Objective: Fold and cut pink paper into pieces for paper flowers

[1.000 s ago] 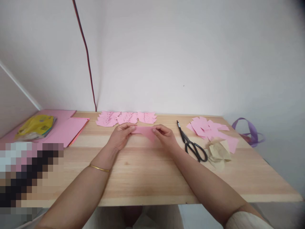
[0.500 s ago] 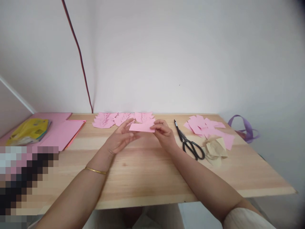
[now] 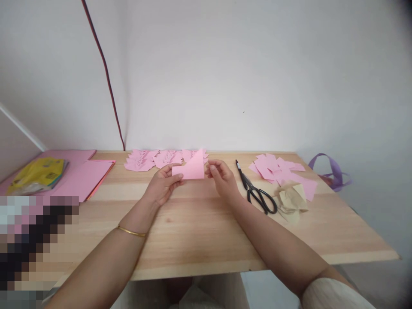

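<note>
**A:** Two hands on one little pink paper piece right now. Our left hand pinches its left end, thumb on top, and our right hand has fingertips closed on the right edge.

**B:** Yep, we've got it lifted just above the wooden table, in front of the row of cut pink shapes. It looks folded, flat along the bottom, with one corner poking up into a point on the right side. Scissors lie just right of our right hand.
</note>
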`<state>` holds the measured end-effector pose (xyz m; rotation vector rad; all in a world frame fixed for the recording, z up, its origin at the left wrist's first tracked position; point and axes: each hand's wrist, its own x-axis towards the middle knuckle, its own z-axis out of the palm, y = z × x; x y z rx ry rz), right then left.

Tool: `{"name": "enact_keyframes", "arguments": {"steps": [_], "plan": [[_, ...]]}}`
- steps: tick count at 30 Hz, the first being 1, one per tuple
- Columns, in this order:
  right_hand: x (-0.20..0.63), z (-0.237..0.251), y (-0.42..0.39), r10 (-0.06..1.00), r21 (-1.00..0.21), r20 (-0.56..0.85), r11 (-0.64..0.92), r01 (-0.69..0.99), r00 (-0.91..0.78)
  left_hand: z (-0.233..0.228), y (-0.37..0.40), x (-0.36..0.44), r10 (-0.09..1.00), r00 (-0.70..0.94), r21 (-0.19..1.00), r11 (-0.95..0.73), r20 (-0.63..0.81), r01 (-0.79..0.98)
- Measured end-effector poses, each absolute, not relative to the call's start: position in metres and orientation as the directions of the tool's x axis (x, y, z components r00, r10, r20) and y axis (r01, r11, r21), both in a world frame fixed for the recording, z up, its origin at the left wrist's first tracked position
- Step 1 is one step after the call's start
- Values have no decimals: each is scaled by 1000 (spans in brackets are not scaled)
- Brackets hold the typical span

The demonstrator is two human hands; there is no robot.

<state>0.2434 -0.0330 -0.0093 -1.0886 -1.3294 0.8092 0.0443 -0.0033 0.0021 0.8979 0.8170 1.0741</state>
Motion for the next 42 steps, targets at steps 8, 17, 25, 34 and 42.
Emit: {"name": "enact_keyframes", "arguments": {"steps": [8, 17, 25, 34, 42], "plan": [[240, -11, -37, 985, -958, 153, 168, 231, -80, 0, -5, 48, 976, 199, 927, 153, -87, -342], [241, -4, -38, 980, -927, 181, 199, 318, -87, 2, -5, 45, 939, 291, 926, 263, -182, -270], [242, -5, -37, 983, -929, 148, 176, 325, -108, 6, -6, 47, 957, 245, 939, 217, -152, -268], [241, -3, -39, 965, -878, 185, 247, 411, -185, 3, -3, 34, 946, 277, 985, 174, -169, 6], [241, -3, -42, 947, -663, 247, 320, 677, -205, 19, -7, 27, 865, 451, 890, -13, -219, 456]]}}
